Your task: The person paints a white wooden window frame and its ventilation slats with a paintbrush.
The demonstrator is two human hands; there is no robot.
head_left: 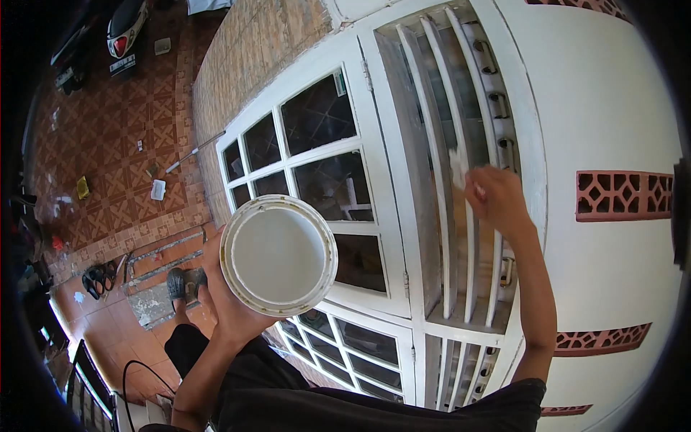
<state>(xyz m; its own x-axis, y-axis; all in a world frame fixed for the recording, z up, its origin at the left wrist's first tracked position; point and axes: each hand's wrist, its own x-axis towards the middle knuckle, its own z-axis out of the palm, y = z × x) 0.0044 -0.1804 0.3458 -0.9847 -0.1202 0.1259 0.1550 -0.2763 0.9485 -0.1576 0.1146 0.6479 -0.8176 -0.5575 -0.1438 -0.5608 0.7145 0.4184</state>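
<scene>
A round can of white paint (279,255) is held up in front of my body by my left hand (234,306), its fingers wrapped round the can's side. My right hand (497,200) is closed on a paintbrush (458,169) whose pale bristles are up against the white bars (441,144) of the window. The brush's handle is mostly hidden by my fingers. White paint lies inside the can, and dried yellowish marks run along its rim.
White paned windows (324,180) stand behind the can. Red vent blocks (625,196) sit in the white wall. On the tiled floor (137,137) are a white tray (158,190), a pole (194,152), sandals (98,279) and a motorbike (127,29).
</scene>
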